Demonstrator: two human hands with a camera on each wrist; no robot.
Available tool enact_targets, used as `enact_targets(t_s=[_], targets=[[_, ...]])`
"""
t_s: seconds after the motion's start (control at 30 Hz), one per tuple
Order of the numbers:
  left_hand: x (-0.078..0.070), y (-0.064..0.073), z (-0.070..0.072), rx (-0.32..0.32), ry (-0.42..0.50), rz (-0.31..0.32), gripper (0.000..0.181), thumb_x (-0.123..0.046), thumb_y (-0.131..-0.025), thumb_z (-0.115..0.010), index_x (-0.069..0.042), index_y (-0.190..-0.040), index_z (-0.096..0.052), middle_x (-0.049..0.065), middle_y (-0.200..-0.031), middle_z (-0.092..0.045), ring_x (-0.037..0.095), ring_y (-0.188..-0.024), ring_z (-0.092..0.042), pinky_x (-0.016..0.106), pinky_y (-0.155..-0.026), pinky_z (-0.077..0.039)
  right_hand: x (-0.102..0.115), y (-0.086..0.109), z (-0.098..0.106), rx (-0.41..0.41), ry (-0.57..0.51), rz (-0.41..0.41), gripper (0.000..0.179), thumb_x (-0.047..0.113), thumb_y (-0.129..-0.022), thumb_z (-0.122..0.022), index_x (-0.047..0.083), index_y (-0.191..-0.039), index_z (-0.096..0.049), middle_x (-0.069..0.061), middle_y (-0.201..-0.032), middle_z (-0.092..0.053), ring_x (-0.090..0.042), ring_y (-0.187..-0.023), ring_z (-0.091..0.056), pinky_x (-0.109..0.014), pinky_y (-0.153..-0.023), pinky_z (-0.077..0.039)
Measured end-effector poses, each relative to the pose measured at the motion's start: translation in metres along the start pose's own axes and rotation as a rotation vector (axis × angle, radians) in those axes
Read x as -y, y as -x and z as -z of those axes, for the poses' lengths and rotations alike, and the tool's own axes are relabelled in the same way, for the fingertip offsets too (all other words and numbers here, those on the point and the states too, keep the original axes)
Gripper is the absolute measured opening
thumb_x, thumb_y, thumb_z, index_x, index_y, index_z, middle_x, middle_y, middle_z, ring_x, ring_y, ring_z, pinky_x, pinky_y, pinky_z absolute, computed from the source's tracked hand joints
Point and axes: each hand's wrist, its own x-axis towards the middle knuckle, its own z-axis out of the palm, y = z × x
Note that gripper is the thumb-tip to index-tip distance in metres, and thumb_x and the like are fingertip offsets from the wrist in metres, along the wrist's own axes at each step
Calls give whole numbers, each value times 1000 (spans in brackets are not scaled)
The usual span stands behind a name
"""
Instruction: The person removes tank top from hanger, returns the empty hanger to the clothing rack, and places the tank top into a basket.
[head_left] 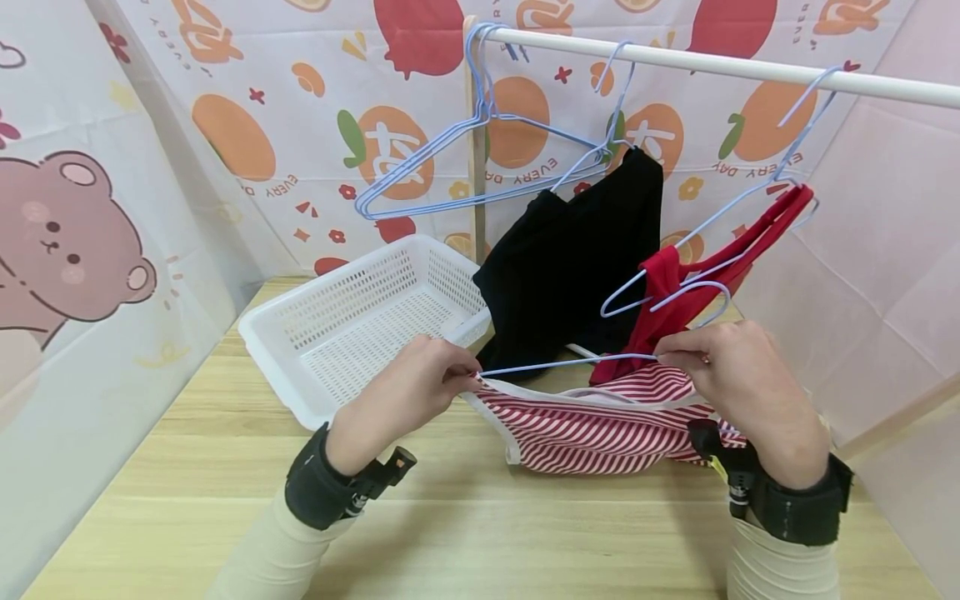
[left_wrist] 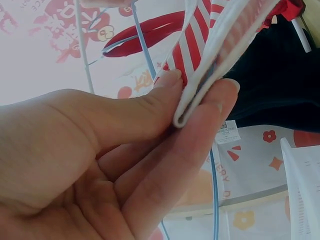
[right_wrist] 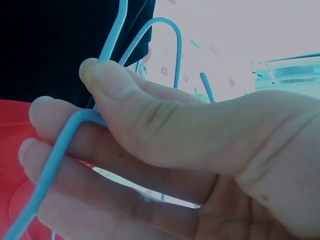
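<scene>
Between the two hands stretches a thin blue hanger, with a red-and-white striped garment hanging below it over the table. My left hand pinches the garment's upper left corner between thumb and fingers; its folded white edging shows in the left wrist view. At the other side, my right hand grips the hanger near its neck, the hook rising above the fingers. The right wrist view shows the hanger's bent wire running across the fingers. The garment's far right end is partly hidden behind the right wrist.
A white rail crosses above, carrying several bare blue hangers, a black garment and a red garment on hangers. Behind the left hand, a white perforated basket stands on the wooden table. Printed curtains enclose the back and sides.
</scene>
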Motion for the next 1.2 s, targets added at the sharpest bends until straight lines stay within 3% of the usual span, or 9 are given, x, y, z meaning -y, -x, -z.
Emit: enact_targets(t_s=[0.33,0.77,0.97,1.2], targets=[[1,-1,2,-7,-6,10,14,-7,-88,-81,-3,-101,-81,7,-88,-77,12,-70,-65,22,-66,-56,-5,1,0,-76,14,50,19,2,-79,-85,6,-98,-84,-10,-75,-76,-19,-67,-52,-23,-53,-35],[2,-2,2,-7,-13,18,11,-6,-88,-80,-3,-99,-80,7,-87,-77,13,-70,-65,21,-64,-53,-8,1,3,-33,-1,13,21,0,-82,-82,3,-102,-82,-16,-84,-78,-21,-70,-58,-22,-52,-37],[2,-2,1,-15,-22,33,14,-5,-87,-81,-2,-100,-81,8,-89,-78,16,-72,-66,24,-67,-57,-9,2,4,-50,-10,9,24,0,-81,-83,2,-104,-82,-19,-88,-78,-24,-72,-64,-20,-52,-41],[1,-2,0,-20,-35,42,12,-5,-87,-81,-2,-99,-81,9,-89,-78,17,-72,-66,24,-67,-57,-9,2,5,-62,-28,4,24,1,-81,-83,2,-106,-81,-21,-90,-78,-22,-70,-61,-21,-50,-38]])
